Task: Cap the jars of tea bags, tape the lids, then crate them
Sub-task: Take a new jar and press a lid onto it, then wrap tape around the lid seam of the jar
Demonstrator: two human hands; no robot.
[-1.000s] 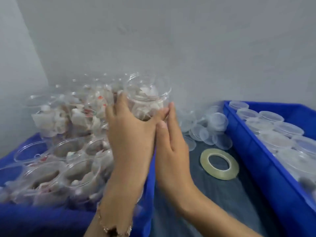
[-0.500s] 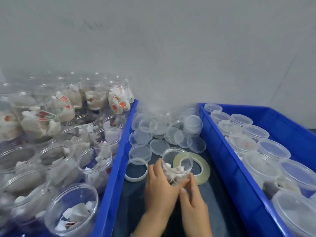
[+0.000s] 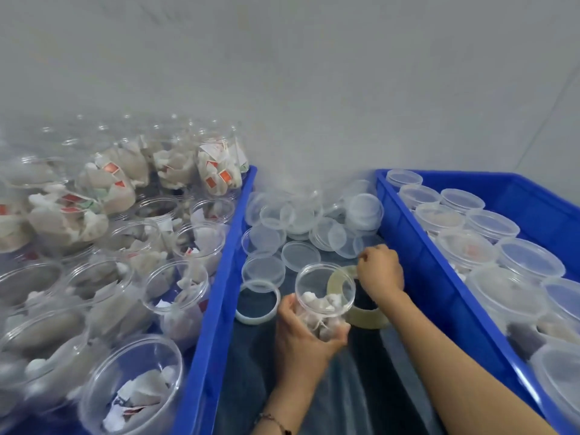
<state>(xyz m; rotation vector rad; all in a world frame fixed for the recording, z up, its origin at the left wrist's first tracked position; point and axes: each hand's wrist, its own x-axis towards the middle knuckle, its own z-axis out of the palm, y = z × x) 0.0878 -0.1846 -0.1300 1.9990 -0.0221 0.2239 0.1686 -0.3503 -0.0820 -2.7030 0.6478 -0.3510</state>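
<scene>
Since half a second ago the right hand [image 3: 381,271] has left the jar [image 3: 324,301] and reached to the loose lids [image 3: 301,255], fingers curled, whether pinching one I cannot tell. Left hand [image 3: 306,337] grips the uncapped jar upright between the two blue crates [image 3: 216,309], beside the tape roll [image 3: 361,315].

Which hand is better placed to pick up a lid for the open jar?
The right hand. It holds nothing and reaches beside the loose lids, while the left hand grips the uncapped jar.
</scene>
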